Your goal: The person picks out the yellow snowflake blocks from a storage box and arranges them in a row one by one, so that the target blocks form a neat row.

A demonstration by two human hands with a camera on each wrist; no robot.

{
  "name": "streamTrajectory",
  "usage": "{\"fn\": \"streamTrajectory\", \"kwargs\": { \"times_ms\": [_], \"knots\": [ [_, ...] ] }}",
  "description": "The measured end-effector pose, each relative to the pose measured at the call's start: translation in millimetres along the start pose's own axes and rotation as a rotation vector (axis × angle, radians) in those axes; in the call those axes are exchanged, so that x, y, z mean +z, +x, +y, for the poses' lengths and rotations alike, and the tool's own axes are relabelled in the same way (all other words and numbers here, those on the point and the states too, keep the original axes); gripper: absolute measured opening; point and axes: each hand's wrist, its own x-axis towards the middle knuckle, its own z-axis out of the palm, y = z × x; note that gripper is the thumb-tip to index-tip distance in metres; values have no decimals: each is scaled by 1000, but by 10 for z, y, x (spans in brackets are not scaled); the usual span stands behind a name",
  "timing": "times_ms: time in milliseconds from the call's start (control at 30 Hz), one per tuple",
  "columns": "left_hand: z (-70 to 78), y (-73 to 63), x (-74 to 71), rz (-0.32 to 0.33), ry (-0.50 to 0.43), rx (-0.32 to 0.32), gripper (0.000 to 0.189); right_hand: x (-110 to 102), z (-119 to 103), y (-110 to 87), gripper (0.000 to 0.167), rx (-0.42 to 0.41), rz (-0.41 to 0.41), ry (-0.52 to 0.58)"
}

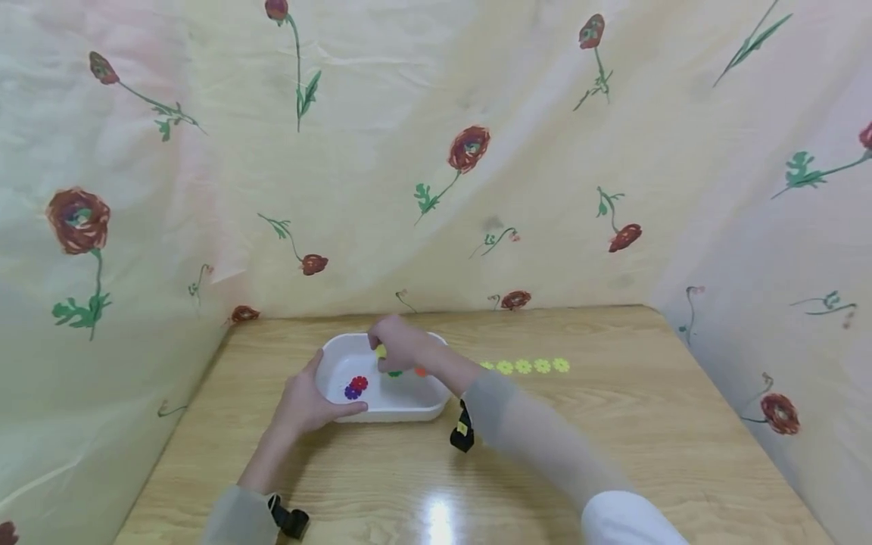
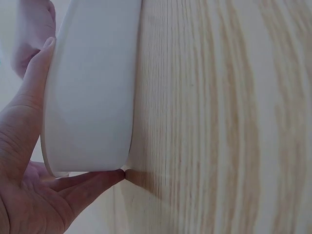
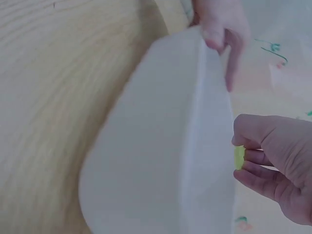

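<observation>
A white plastic basin rests on the wooden table. My left hand grips its left end, thumb along the front rim and fingers against the end wall, as the left wrist view also shows. Over the basin, my right hand pinches a small yellow flower-shaped piece between thumb and fingers. On the basin floor lie a red flower piece and a purple one, touching. A green piece and an orange piece show partly beneath the right hand and wrist.
Several yellow flower pieces lie in a row on the table to the right of the basin; the right forearm covers the row's left end. Cream flowered cloth hangs behind the table and on both sides.
</observation>
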Motion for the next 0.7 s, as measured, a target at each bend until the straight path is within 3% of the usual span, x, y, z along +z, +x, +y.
{"fn": "streamTrajectory", "kwargs": {
  "times_ms": [200,400,567,700],
  "knots": [
    [1,-15,-2,-13,1,-24,135,-174,168,-151,30,22,81,11],
    [-2,-25,-15,-5,1,-34,136,-300,373,-327,27,109,168,26],
    [0,-23,-9,-2,5,-28,137,-400,578,-483,25,178,207,24],
    [7,-22,-6,5,5,-13,139,-488,744,-597,24,188,231,-4]
  ]
}}
